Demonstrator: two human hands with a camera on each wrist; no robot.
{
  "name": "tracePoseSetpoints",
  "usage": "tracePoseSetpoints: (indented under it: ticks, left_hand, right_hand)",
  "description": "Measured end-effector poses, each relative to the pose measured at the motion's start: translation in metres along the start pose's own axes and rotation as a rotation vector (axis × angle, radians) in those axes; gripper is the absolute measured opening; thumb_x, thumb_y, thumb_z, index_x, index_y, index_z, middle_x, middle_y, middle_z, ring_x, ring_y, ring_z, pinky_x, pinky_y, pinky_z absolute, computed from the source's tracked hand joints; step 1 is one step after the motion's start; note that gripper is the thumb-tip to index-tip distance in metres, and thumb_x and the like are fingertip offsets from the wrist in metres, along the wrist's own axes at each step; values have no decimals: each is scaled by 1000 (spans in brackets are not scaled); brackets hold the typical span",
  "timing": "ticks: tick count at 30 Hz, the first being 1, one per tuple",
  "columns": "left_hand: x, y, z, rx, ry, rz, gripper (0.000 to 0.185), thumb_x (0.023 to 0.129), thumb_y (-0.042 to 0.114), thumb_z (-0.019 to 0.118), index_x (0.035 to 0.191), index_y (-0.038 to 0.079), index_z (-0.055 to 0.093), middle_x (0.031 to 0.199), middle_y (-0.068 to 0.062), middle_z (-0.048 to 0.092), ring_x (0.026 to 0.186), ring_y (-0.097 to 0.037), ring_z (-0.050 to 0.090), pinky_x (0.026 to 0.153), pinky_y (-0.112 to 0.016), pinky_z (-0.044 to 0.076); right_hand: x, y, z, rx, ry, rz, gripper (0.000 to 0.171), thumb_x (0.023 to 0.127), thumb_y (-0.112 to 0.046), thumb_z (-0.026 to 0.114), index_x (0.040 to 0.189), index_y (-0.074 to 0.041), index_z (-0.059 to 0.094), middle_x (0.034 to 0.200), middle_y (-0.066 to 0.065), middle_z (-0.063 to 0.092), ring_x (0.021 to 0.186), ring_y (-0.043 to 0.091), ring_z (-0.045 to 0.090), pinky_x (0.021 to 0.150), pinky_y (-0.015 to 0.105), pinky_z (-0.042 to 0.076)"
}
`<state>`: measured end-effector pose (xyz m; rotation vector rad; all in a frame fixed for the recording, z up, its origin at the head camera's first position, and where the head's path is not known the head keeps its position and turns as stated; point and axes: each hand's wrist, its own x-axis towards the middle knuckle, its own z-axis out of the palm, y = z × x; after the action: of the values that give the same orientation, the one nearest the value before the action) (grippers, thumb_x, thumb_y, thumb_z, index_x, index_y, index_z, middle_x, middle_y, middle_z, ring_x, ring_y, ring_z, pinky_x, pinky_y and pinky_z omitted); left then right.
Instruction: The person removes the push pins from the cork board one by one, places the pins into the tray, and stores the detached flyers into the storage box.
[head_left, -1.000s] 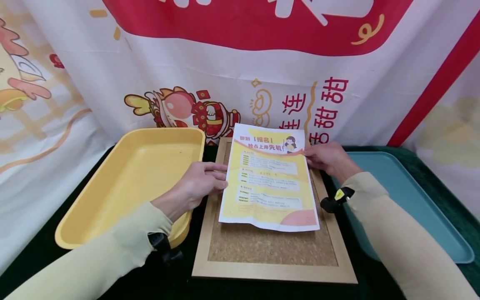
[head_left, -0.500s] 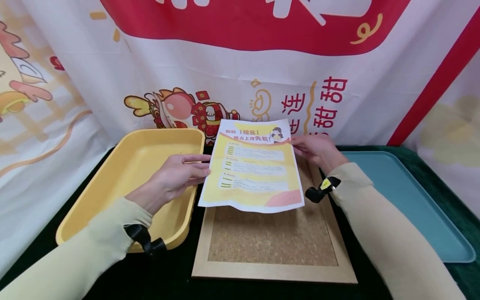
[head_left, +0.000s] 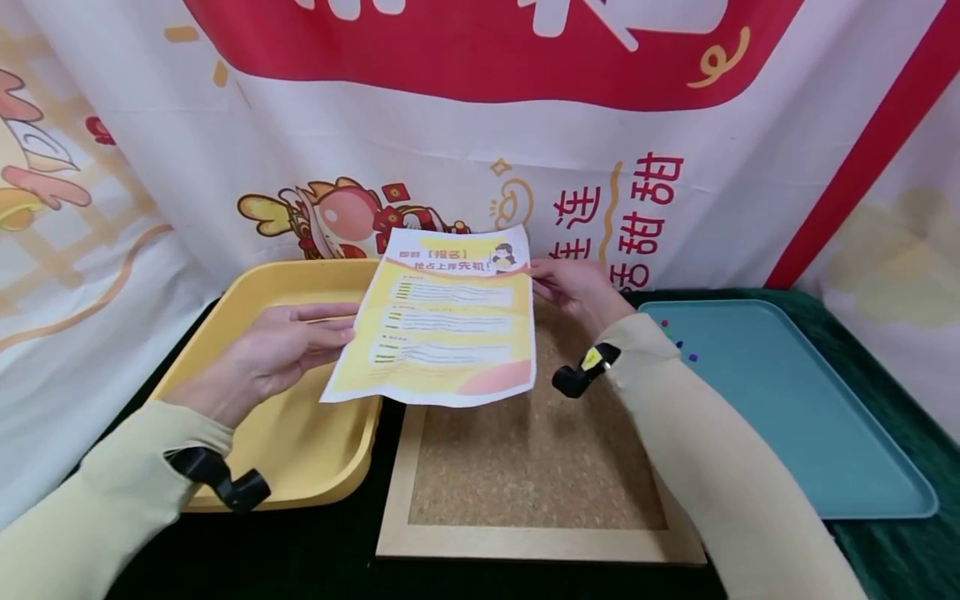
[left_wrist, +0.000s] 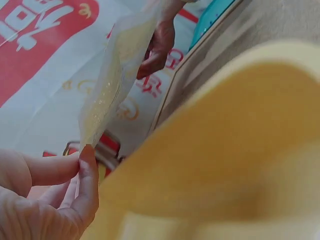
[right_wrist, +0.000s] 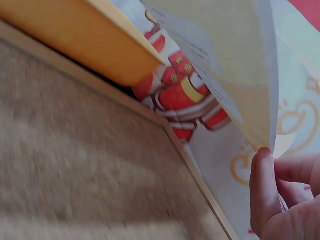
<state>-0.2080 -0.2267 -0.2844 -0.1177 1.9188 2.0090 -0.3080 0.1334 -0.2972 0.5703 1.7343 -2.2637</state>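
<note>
1 yellow-and-white flyer [head_left: 442, 329] is hanging above 1 cork board [head_left: 536, 450], between 2 trays; left hand [head_left: 266, 358] and right hand [head_left: 573, 287] are pinching its side edges.

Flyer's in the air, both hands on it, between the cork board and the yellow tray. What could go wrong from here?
1. The flyer is held only by light edge pinches from the left hand and right hand; it sags and could slip or crease.
2. Its near edge hangs over the rim of the yellow tray and might catch there.
</note>
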Motion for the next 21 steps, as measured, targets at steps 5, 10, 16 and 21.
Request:
tracePoseSetpoints:
  ticks: [5, 10, 16, 21]
  left_hand:
    - [-6, 0, -33, -21, -36, -2, 34, 100, -6, 67, 117, 21, 79, 103, 3, 83, 95, -7, 78, 84, -26, 64]
    - [-12, 0, -62, -33, -35, -9, 37, 101, -8, 64, 105, 24, 82, 104, 5, 83, 96, -5, 78, 83, -26, 64]
    - [-17, -4, -92, -15, -8, -14, 40, 101, -10, 62, 104, 25, 83, 104, 6, 82, 95, -5, 78, 82, -26, 65]
    - [-20, -6, -113, 45, -3, -33, 43, 103, -7, 61, 103, 29, 83, 104, 10, 82, 94, -4, 78, 81, -25, 64]
  right_hand:
    - [-3, 5, 30, 42, -23, -21, 38, 100, 2, 69, 138, -4, 70, 134, 17, 74, 116, 24, 78, 82, 24, 64]
    - [-4, 12, 54, 51, -37, -36, 37, 99, 6, 67, 136, -1, 70, 131, 21, 75, 104, 22, 81, 80, 23, 64]
    - [-8, 21, 79, 50, -39, -45, 34, 97, 7, 70, 131, 1, 73, 127, 22, 76, 92, 21, 82, 79, 23, 64]
    - [-13, 28, 98, 53, -45, -59, 36, 95, 10, 71, 130, 1, 73, 125, 20, 77, 103, 26, 81, 77, 25, 65]
